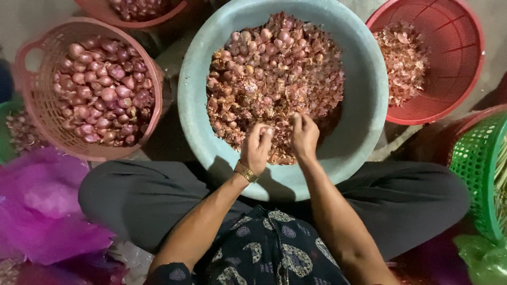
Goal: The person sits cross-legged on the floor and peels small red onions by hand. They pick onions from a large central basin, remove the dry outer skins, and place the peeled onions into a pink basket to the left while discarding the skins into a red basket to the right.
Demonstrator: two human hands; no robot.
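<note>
A big pale green basin (364, 100) sits between my knees, filled with unpeeled shallots and loose skins (274, 74). My left hand (256, 148), with a gold wristwatch (246, 172), is curled over the near edge of the pile and seems to pinch a small shallot (265, 130) between its fingertips. My right hand (304, 136) rests right beside it, fingers bent down into the skins; what it holds is hidden. The two hands nearly touch.
A pink basket (37, 105) at the left holds peeled shallots (103, 89). A red basket (449, 63) at the right holds skins. Another pink basket (137, 13) is at the top, a green basket (478, 169) at the right edge, and magenta plastic (42, 211) lies lower left.
</note>
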